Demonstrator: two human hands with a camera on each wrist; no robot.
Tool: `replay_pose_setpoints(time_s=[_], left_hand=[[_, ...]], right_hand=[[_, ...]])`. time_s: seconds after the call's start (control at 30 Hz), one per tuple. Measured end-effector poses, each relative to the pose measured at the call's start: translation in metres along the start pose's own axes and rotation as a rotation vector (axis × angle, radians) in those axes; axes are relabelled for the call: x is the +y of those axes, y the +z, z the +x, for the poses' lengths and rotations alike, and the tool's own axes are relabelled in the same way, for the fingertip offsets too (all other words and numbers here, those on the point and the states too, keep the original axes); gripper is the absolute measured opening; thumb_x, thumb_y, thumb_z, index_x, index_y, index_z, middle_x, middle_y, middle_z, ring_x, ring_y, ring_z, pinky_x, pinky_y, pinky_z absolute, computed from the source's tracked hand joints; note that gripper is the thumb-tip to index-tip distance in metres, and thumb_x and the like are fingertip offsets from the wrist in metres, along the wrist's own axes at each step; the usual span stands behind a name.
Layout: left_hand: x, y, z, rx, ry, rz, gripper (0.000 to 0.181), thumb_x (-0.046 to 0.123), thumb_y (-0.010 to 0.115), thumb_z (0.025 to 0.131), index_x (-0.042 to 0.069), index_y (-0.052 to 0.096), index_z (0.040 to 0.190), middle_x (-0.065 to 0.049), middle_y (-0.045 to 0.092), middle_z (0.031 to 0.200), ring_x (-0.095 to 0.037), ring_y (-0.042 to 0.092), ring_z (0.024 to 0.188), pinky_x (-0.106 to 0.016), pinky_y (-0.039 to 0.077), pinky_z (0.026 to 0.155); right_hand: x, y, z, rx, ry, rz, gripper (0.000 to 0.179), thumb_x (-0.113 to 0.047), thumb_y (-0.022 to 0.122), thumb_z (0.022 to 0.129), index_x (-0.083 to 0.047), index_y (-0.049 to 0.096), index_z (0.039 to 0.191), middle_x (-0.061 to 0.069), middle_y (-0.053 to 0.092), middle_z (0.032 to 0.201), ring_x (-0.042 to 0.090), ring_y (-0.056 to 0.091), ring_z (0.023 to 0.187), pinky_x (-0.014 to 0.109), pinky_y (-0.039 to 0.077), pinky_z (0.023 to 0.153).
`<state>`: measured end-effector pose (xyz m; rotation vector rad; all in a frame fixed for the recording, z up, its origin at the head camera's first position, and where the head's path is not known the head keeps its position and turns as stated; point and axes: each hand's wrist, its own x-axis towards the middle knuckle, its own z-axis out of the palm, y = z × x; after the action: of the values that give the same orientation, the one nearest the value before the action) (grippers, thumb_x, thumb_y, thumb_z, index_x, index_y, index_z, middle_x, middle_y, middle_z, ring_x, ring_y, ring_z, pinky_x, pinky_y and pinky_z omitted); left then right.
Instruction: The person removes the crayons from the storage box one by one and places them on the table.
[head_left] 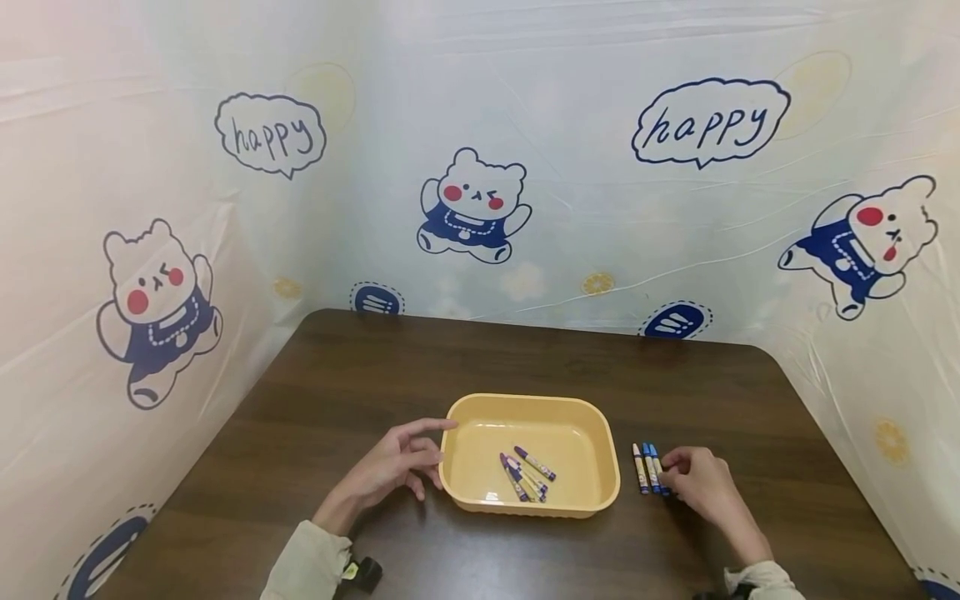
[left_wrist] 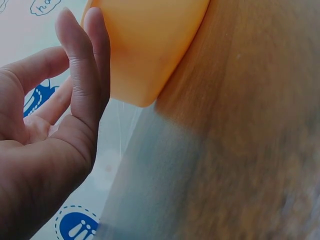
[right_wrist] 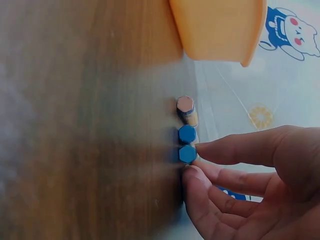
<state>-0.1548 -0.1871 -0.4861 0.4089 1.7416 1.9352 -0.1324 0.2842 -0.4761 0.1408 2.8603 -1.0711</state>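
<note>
A yellow plastic tray (head_left: 528,406) stands on the table with several crayons (head_left: 535,463) lying loose inside, some purple-tipped. My left hand (head_left: 390,467) is at the tray's left side, index finger stretched to the rim and the other fingers loosely bent beside the outer wall. Right of the tray, a pink crayon (head_left: 640,469) and two blue crayons lie side by side. My right hand (head_left: 701,483) pinches the rightmost blue crayon (right_wrist: 187,154) between thumb and fingertips. The other blue crayon (right_wrist: 187,134) lies right against it; the pink one (right_wrist: 185,104) is slightly apart.
The dark wooden table (head_left: 525,350) has rounded far corners. A pale curtain (head_left: 570,50) printed with bears and "happy" bubbles surrounds it at the back and sides. A black strap device (head_left: 366,575) sits on the left wrist by the sleeve (head_left: 307,562).
</note>
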Motion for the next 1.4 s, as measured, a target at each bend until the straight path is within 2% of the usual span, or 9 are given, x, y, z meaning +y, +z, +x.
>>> replay_pose_setpoints(time_s=[0.4,0.57,0.7,0.83,0.97,1.17,1.4], left_hand=[[0.001,0.0,0.0,0.004,0.0,0.006,0.054,0.005,0.059,0.098,0.001,0.04,0.149,-0.032,0.065,0.097,-0.026,0.07,0.073,-0.03,0.057,0.052],[0.001,0.0,0.0,0.004,0.003,0.009,0.054,0.004,0.059,0.098,0.0,0.04,0.149,-0.033,0.064,0.097,-0.025,0.07,0.072,-0.03,0.057,0.052],[0.001,-0.001,0.0,0.007,0.0,0.012,0.054,0.004,0.059,0.098,0.001,0.041,0.149,-0.033,0.065,0.096,-0.027,0.07,0.073,-0.03,0.057,0.052],[0.001,-0.002,0.0,0.01,-0.002,0.018,0.053,0.004,0.059,0.098,0.002,0.041,0.148,-0.03,0.066,0.095,-0.027,0.07,0.073,-0.03,0.057,0.052],[0.001,-0.003,0.0,0.009,0.0,0.017,0.054,0.005,0.06,0.098,0.002,0.041,0.149,-0.035,0.064,0.098,-0.027,0.07,0.073,-0.03,0.057,0.053],[0.0,-0.002,0.0,0.001,0.006,0.01,0.054,0.003,0.058,0.098,0.001,0.04,0.149,-0.041,0.06,0.1,-0.026,0.07,0.073,-0.03,0.057,0.052],[-0.001,-0.001,-0.001,-0.003,0.01,0.002,0.055,0.005,0.06,0.098,0.001,0.04,0.149,-0.032,0.066,0.096,-0.026,0.07,0.073,-0.03,0.057,0.052]], right_hand=[[-0.008,0.004,-0.001,0.006,-0.021,0.016,0.015,-0.005,0.069,0.081,0.003,0.069,0.095,0.001,0.065,0.073,0.014,0.061,0.06,0.027,0.05,0.052],[-0.011,0.0,-0.001,0.007,-0.041,-0.029,0.016,-0.008,0.068,0.082,0.002,0.071,0.095,0.002,0.068,0.075,0.014,0.061,0.064,0.029,0.049,0.055],[-0.018,-0.006,-0.003,0.041,-0.075,-0.093,0.018,-0.011,0.067,0.085,0.002,0.072,0.097,0.004,0.07,0.08,0.017,0.062,0.072,0.033,0.049,0.06],[-0.035,-0.01,-0.007,0.109,-0.146,-0.13,0.019,-0.011,0.067,0.086,0.001,0.072,0.1,0.004,0.069,0.083,0.019,0.062,0.076,0.035,0.049,0.062],[-0.061,-0.008,-0.012,0.161,-0.228,-0.116,0.016,-0.01,0.069,0.088,-0.001,0.072,0.1,0.003,0.069,0.081,0.017,0.062,0.074,0.032,0.05,0.063],[-0.094,0.0,-0.013,0.19,-0.306,-0.079,0.012,-0.01,0.071,0.089,-0.004,0.073,0.098,0.001,0.068,0.081,0.013,0.06,0.073,0.029,0.051,0.062],[-0.119,0.015,-0.008,0.156,-0.333,-0.039,0.012,-0.007,0.071,0.089,-0.002,0.073,0.1,0.004,0.068,0.084,0.016,0.06,0.075,0.029,0.055,0.066]])
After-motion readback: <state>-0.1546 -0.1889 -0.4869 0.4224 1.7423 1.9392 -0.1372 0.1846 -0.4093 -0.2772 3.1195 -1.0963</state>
